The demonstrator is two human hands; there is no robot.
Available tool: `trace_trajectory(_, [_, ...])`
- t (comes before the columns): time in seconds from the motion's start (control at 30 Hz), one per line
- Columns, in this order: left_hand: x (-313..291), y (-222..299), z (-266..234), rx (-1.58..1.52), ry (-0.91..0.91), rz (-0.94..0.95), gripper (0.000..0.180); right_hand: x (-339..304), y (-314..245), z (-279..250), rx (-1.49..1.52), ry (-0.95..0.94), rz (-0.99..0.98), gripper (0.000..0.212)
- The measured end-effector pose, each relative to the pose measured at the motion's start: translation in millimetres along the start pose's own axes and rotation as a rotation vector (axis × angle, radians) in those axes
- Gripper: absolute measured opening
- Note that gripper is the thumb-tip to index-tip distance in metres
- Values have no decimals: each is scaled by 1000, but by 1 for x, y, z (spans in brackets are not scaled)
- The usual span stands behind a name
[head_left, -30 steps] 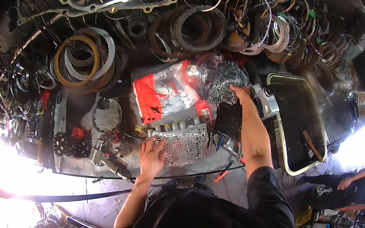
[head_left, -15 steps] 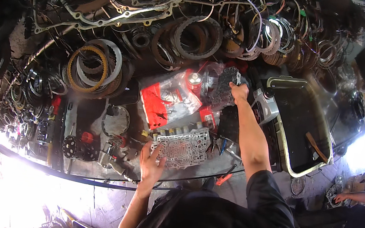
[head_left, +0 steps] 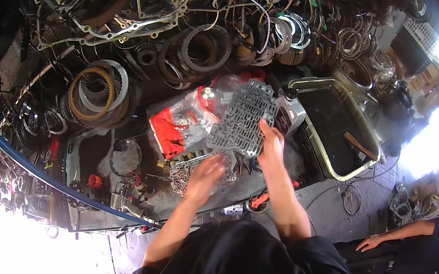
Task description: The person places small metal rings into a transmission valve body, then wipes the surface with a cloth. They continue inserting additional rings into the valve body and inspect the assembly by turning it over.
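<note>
My right hand (head_left: pixel 270 148) grips the lower right edge of a grey metal valve body (head_left: pixel 243 117), its maze of channels facing up, raised and tilted over the workbench. Below it a second, lighter valve body (head_left: pixel 183 175) lies on the bench, with a row of short cylindrical parts along its far side. Over that lower plate is my left hand (head_left: pixel 206 177), a little blurred, fingers stretched toward the raised part with nothing seen in them. Left of the raised valve body are a red and clear plastic bag (head_left: pixel 167 130) and a red can (head_left: pixel 207 96).
A grey bottle (head_left: pixel 290 116) stands beside a rectangular metal pan (head_left: pixel 348 176) holding a wooden-handled tool (head_left: pixel 359 146). Steel and tan clutch rings (head_left: pixel 92 93), gasket frames and wires crowd the far side. Another person's hand (head_left: pixel 369 243) is at the right.
My right hand has brought the dark grey valve body from the far side toward me, over the lower one. My left hand has shifted right across the lower plate. The view has turned.
</note>
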State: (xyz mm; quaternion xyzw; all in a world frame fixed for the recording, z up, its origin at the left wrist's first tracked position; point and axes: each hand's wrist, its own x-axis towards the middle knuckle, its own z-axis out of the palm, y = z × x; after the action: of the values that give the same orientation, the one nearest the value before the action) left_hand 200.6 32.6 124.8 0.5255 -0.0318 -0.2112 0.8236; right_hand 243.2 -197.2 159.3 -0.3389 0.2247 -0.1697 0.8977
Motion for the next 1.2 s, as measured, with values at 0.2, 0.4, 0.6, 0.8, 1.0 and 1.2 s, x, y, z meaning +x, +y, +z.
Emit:
trace_trajectory(0.2, [1, 29, 42, -307, -188, 14, 62, -73, 6, -2, 292, -184, -178, 30])
trace_trajectory(0.4, [-13, 51, 77, -226, -162, 82, 71, -99, 2, -3, 385, -237, -284, 34])
trace_trajectory(0.6, [-18, 51, 82, -231, -183, 86, 73, -111, -6, -8, 380, -223, -299, 38])
trace_trajectory(0.8, [-19, 51, 88, -180, -202, 153, 66, -114, -11, -7, 416, -206, -307, 39])
trace_trajectory(1.0, [-16, 48, 84, -171, -163, 195, 65, -121, -16, -7, 222, -160, -201, 56])
trace_trajectory(1.2, [-14, 39, 78, -160, -105, 188, 64, -123, -15, 1, 188, -132, -174, 61])
